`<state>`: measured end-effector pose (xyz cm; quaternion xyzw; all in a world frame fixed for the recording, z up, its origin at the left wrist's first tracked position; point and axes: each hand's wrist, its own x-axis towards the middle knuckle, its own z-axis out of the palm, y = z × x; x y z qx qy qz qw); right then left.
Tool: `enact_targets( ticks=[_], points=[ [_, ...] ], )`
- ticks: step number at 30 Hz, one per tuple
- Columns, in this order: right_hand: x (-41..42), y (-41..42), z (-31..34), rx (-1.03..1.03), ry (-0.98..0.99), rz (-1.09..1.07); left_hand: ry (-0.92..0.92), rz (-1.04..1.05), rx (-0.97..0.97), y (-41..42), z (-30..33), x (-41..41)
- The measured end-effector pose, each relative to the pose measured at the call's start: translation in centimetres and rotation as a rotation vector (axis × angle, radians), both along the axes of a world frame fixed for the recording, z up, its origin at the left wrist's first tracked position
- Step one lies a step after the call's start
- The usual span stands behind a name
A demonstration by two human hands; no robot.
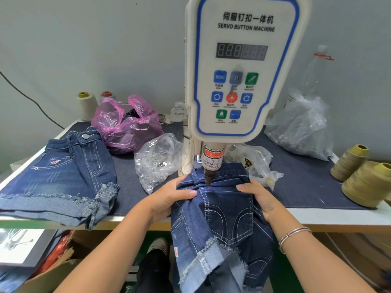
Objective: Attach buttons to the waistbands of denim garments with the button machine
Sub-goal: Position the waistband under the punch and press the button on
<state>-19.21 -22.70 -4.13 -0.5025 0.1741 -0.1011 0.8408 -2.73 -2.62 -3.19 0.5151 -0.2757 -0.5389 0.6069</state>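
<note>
In the head view, we could not see the waistband under the punch (208,176) of the button machine (245,66). Our left hand (169,197) and right hand (260,197) gripped the denim shorts (222,218) at the worktop (306,182) edge, fingers curled round the bunched fabric, thumbs on top.

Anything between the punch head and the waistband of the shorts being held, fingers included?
Nothing visible. The punch head stands right over the waistband of the denim shorts. The left hand and right hand grip the fabric on either side, thumbs lying below and to the sides of the punch, not under it.
</note>
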Motion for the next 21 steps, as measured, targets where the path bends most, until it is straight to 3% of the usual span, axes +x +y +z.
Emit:
enact_targets(
  ticks=[21],
  points=[
    [0.03, -0.15, -0.19, 0.005, -0.004, -0.018, -0.013, 0.007, -0.01, -0.09, -0.62, 0.21]
  ],
)
